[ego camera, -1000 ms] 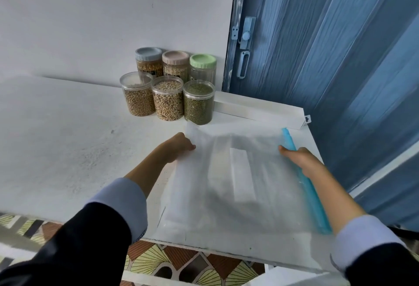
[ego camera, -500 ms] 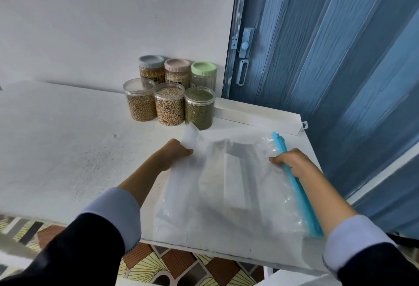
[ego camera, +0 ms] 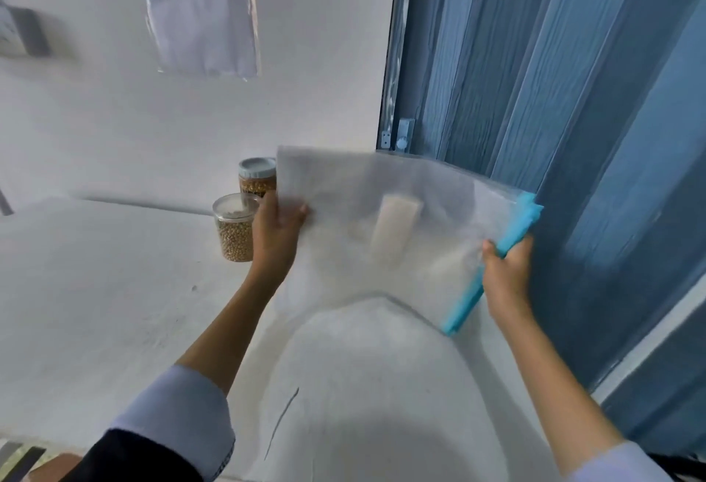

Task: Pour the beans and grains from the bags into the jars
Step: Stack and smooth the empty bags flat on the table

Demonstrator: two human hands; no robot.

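A person holds a large, frosted clear plastic bag up above a white table, and the bag looks flat, with a pale label on its front. The left hand pinches the bag's left edge between thumb and curled fingers, while the right hand grips the blue zip strip along its right edge. Behind the left hand, at the far side of the table by the white wall, stand a clear-lidded jar of tan beans and, just behind it, a grey-lidded jar; a blue folding door fills the right.
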